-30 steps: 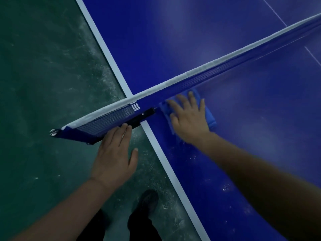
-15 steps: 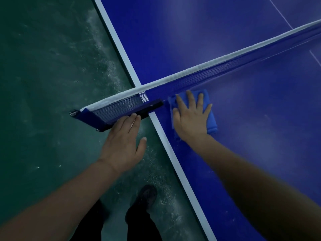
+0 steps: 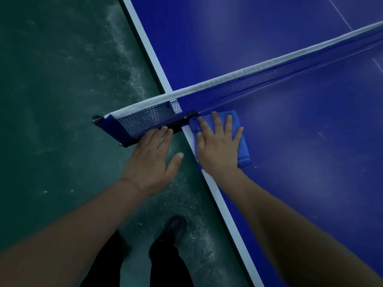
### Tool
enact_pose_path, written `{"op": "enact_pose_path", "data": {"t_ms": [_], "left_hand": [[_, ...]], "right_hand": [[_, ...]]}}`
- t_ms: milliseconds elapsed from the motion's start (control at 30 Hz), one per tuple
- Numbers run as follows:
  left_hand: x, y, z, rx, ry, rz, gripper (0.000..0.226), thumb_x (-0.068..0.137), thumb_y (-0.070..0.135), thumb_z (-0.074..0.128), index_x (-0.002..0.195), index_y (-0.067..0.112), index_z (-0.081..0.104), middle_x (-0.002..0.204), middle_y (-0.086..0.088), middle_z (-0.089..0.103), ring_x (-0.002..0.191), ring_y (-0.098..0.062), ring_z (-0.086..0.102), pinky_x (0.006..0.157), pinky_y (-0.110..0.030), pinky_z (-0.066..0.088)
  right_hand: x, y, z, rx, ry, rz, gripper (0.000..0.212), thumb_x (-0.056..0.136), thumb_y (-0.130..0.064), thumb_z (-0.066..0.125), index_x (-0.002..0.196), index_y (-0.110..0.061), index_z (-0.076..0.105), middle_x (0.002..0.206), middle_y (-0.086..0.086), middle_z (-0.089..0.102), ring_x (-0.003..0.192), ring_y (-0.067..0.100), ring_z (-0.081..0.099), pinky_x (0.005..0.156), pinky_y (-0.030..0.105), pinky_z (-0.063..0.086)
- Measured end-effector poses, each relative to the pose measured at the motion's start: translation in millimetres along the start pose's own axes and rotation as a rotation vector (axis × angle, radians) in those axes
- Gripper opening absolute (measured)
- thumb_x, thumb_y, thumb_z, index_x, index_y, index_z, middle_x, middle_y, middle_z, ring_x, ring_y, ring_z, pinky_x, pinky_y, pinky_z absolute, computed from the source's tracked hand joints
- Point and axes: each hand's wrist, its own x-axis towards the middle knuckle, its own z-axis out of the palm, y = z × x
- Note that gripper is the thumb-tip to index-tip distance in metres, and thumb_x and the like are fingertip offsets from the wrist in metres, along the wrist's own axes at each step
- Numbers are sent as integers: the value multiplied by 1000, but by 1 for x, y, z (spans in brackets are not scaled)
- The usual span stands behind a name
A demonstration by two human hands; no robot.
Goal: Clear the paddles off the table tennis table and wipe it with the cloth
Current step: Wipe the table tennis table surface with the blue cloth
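So my right hand [image 3: 217, 148] is flat on the blue cloth [image 3: 241, 141], fingers straight and spread, pressing it onto the table [image 3: 310, 131] right at the white edge stripe, just this side of the net [image 3: 238, 88]. The cloth looks folded, but my palm hides most of it, so only the far end and the right side show. Its near-left corner seems to hang over the table edge, though I can't really tell under my hand.

My left hand [image 3: 151, 160] is out past the table edge, fingers straight and together, thumb sticking out. The fingertips sit against the underside of the net clamp [image 3: 165, 125] where the net overhangs the floor [image 3: 51, 100]. Whether they're actually pushing on it or just touching, can't say.

The lighting is dim, so everything's murky. The net runs off the right edge of the shot. Down below, one dark shoe [image 3: 173, 228] and my dark trouser legs [image 3: 165, 266] show, partly behind my forearms.
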Motion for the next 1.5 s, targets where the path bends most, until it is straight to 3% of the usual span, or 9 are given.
{"op": "enact_pose_path", "data": {"t_ms": [100,233,400,567,733,900,1133,1367,1500], "left_hand": [[-1,-2,0,-8,-10,7,88,93,67,6,157,10,24,164,-6,23,149,-21,14,124,-35,9],[0,-1,-3,1,9,17,92,93,71,6,156,8,28,162,-9,27,147,-22,17,122,-37,11],[0,-1,-6,-26,-2,37,106,85,84,-1,157,9,25,163,-8,26,146,-17,14,120,-32,7],[0,-3,-5,-9,-6,51,116,79,91,1,156,9,28,162,-10,27,147,-22,19,122,-37,12],[1,-4,-7,-22,-20,39,126,69,100,7,158,13,24,163,-6,24,147,-19,15,122,-37,11],[1,-4,-3,-30,-1,53,123,71,99,11,157,12,29,162,-9,27,147,-24,20,122,-42,17],[2,-8,5,-75,47,49,101,89,83,11,153,9,36,159,-10,32,144,-25,23,121,-45,22],[3,-10,4,-19,40,55,92,91,78,20,151,11,39,158,-8,34,144,-27,27,119,-47,26],[2,-9,-1,-11,29,69,85,89,66,33,148,7,42,156,-10,36,142,-28,29,119,-48,27]], "right_hand": [[-1,-9,4,44,34,168,53,104,-46,28,156,-38,26,167,-1,14,154,35,0,119,66,-1],[-19,-22,7,-40,-16,-140,57,101,-49,15,157,-39,21,167,0,15,154,34,3,119,65,0],[1,-13,5,33,7,218,55,104,-48,23,158,-39,16,169,-1,6,154,34,-5,119,66,-3],[-18,-15,7,-61,-54,-224,56,103,-50,21,158,-39,16,168,-1,10,154,34,-3,120,64,-3],[1,3,0,34,18,239,57,102,-50,15,158,-40,17,169,-1,7,154,35,-4,119,67,-3],[-16,4,4,-81,-86,-442,57,99,-50,20,154,-38,30,166,-2,21,153,35,10,119,66,6],[48,136,-35,113,16,452,58,102,-49,17,159,-40,14,169,-6,5,154,32,-5,118,66,-3],[-73,41,10,-54,-22,-417,54,103,-49,26,155,-35,28,164,-2,27,153,36,15,119,64,6],[-24,148,-20,-158,-17,-169,59,100,-45,19,156,-31,32,164,4,29,151,39,19,116,69,12]]}}
